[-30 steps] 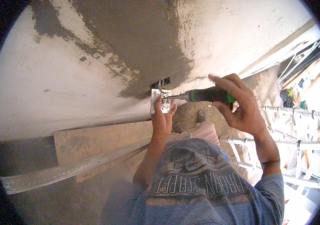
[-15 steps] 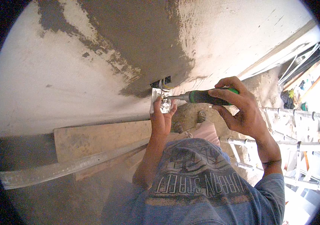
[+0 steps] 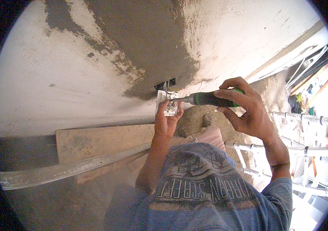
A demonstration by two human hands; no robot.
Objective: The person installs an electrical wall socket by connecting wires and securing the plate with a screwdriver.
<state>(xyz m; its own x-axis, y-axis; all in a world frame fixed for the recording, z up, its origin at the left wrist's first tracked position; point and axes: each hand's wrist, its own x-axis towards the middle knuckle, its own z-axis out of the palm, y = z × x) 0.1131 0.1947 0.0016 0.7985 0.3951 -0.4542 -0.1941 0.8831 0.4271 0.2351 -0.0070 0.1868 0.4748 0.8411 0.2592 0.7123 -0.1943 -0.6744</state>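
Observation:
In my left hand [image 3: 165, 122] is a white electrical outlet plate [image 3: 170, 110], its back side facing me, with thumb and fingers around its edges. Wires [image 3: 166, 87] run from it into a dark wall box [image 3: 159, 85] set in the plaster just beyond. My right hand [image 3: 245, 109] grips the black and green handle of a screwdriver [image 3: 213, 99]. The shaft points left, and its tip meets the back of the outlet by my left thumb. The exact screw under the tip is too small to make out.
Ahead rises a white wall [image 3: 83, 92] with a grey plaster patch [image 3: 144, 38]. A wooden board [image 3: 94, 142] and a long metal bar [image 3: 71, 169] lie at lower left. On the right stands a metal ladder [image 3: 287, 148], with pipes and clutter [image 3: 314, 84] behind it.
The outlet plate and my left hand have shifted very slightly to the right. The screwdriver tip stays at the outlet, and my right hand keeps nearly the same grip.

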